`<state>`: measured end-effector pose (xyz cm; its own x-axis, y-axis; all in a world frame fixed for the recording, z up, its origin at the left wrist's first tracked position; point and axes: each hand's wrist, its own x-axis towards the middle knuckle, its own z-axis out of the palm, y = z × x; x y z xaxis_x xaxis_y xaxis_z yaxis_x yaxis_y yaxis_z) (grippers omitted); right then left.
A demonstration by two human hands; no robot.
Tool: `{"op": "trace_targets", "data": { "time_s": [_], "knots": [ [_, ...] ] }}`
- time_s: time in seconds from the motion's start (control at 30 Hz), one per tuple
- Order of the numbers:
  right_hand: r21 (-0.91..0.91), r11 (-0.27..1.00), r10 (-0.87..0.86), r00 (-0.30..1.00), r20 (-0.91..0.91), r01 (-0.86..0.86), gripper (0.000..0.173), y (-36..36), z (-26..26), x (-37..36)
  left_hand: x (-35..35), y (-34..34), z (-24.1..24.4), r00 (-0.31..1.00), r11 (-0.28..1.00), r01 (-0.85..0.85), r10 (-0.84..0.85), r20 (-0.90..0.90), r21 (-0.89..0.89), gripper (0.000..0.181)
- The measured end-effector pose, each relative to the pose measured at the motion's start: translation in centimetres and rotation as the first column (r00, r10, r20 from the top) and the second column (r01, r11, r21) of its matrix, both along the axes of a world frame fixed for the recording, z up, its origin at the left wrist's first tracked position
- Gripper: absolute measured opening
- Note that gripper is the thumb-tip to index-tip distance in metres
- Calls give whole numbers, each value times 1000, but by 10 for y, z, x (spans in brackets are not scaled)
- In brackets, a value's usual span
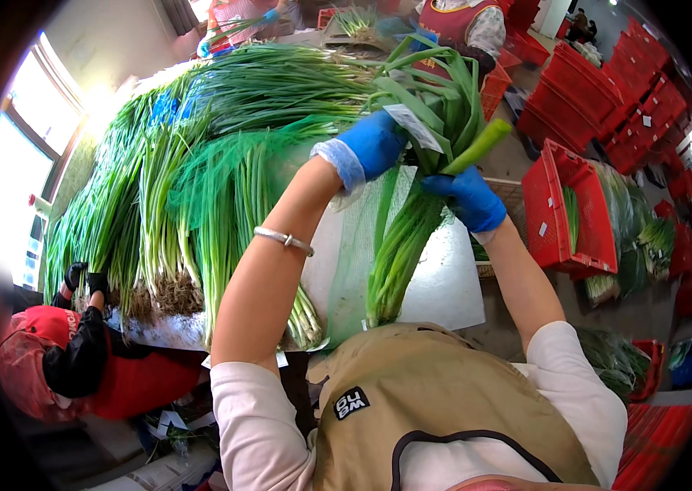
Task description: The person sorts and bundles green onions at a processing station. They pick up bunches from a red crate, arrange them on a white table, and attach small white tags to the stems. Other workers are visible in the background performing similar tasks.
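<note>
Both my hands wear blue gloves. My right hand grips the neck of a bundle of long green onions, whose lower part is wrapped in green netting and hangs toward my apron. Above the grip, broad green leaves fold over, and one thick cut-ended stalk sticks out to the right. My left hand closes on the left side of the leafy part. Its fingertips are partly hidden behind leaves and a white printed label. Beneath the bundle lies the pale tabletop.
Piled green onions cover the table's left and far side; green netting drapes over some. A person in red handles onions at lower left, and others stand across the table. Red crates are stacked at right; one open crate holds onions.
</note>
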<state>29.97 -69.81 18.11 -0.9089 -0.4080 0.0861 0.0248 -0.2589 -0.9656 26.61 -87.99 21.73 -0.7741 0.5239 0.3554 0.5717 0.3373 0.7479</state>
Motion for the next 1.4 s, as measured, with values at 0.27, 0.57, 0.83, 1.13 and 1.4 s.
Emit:
{"op": "trace_targets", "data": {
  "time_s": [0.27,0.57,0.83,1.13,1.4],
  "knots": [
    [42,999,36,998,-45,-34,43,1,6,10,0,-6,-2,863,938,-107,-77,499,330,18],
    [26,998,52,999,-16,-52,38,10,1,11,-3,-20,-24,842,897,-311,107,529,314,18],
    [10,996,91,995,40,-92,54,10,6,8,2,5,-56,994,998,-48,51,95,-31,30],
    [165,976,-118,982,-146,142,35,-12,8,5,-22,47,-106,929,893,-297,189,319,337,30],
    [56,956,-282,955,-89,287,29,-4,-7,-3,3,57,-78,924,838,-382,338,179,390,25]
  ]
}}
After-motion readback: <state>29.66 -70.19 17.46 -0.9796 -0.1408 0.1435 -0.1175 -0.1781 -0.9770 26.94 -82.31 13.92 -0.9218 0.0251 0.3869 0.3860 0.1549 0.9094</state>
